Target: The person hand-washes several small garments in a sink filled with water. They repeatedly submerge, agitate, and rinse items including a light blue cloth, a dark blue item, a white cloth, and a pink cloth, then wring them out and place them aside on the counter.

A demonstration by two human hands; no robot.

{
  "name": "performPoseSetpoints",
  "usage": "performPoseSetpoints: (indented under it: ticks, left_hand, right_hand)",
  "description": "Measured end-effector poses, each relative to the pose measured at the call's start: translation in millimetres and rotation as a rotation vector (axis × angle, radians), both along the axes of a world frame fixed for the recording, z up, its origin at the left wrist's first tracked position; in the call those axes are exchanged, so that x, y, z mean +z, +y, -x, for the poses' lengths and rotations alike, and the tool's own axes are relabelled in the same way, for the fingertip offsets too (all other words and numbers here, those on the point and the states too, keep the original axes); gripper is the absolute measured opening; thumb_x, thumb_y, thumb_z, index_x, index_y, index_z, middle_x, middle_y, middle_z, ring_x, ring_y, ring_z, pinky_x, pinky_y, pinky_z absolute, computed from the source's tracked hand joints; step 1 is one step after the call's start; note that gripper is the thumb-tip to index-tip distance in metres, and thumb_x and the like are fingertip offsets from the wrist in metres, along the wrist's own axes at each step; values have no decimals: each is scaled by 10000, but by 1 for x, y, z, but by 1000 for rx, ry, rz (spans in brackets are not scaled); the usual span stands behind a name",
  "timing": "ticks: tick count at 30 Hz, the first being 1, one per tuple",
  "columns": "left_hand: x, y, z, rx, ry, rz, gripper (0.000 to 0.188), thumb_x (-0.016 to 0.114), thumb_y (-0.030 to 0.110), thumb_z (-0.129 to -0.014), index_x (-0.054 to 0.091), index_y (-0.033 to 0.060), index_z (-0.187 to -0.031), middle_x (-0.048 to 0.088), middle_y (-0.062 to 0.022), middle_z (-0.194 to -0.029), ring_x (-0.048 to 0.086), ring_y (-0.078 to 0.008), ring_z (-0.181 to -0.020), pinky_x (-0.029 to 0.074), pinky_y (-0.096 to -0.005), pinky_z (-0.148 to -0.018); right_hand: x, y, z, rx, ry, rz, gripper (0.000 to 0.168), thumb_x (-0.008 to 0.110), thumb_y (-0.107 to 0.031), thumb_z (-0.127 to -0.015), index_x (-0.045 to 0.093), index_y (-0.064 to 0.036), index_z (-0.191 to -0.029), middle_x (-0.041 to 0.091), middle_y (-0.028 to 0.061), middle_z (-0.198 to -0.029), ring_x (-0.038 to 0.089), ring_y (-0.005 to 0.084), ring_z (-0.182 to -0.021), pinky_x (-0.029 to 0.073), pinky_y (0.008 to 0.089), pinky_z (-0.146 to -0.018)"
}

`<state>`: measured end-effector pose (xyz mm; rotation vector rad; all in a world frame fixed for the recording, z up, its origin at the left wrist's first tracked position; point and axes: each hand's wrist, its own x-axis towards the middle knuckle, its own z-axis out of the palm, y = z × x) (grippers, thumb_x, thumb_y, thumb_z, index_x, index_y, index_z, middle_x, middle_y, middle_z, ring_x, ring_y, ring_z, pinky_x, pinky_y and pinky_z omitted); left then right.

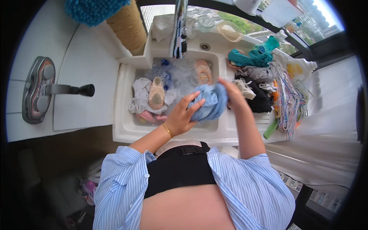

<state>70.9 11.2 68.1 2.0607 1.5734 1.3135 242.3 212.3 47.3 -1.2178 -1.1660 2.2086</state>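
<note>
A bundle of light blue cloth (210, 103) is held over the front right of a white sink basin (126, 135). My left hand (184, 110) grips its left side with fingers spread across the top. Against its right edge, my right hand (234, 93) holds on, slightly blurred. Sudsy water (184, 76) fills part of the basin. One pale pink ballet slipper (156, 93) rests on grey cloth (140, 96) at the left; another slipper (203, 72) lies at the back right in the water. Pink cloth (148, 116) shows beneath the grey one.
A chrome faucet (178, 31) reaches over the basin from the back. Dark clothes (261, 100), teal cloth (247, 59), a green bottle (268, 44) and tangled wire hangers (287, 100) crowd the right ledge. A double suction-cup device (40, 89) with a projecting arm is at left.
</note>
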Motion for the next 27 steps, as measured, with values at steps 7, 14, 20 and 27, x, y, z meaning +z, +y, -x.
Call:
performPoseSetpoints:
  ticks: [7, 14, 20, 27]
  left_hand:
    - [-10, -4, 5, -90, -139, 256, 215, 621, 65, -886, 684, 43, -1090, 681, -129, -1044, 656, -327, -947, 532, -378, -815]
    - [-84, -58, 63, 238, 92, 445, 221, 649, 140, -841, 683, 55, -1042, 660, -148, -1100, 583, -352, -1100, 464, -462, -952]
    - [-90, -45, 87, 702, 444, 716, 643, 690, 349, -832, 496, 177, -1420, 288, -219, -1552, 241, -483, -1415, 206, -614, -1147]
    - [-121, -10, 59, 465, 479, 1219, 759, 625, 491, -854, 382, 252, -1533, 79, -206, -1644, 41, -503, -1487, 90, -643, -1171]
  right_hand:
    - [128, 55, -154, -227, 619, -217, 369, 550, -434, -997, 619, -75, -1050, 642, 101, -990, 610, 247, -1022, 460, 346, -931]
    - [19, 107, -275, -863, -604, -770, 645, 671, -525, -889, 590, -1, -1256, 604, 158, -1280, 545, 306, -1200, 393, 444, -1041]
    - [61, -4, -97, -500, -800, -1736, 248, 660, -131, -890, 667, -29, -1116, 644, 152, -1204, 572, 299, -1156, 371, 401, -1053]
    - [-59, -28, 28, 345, -602, -1300, 284, 660, -75, -841, 654, -46, -1124, 554, 173, -1329, 517, 373, -1234, 429, 453, -1026]
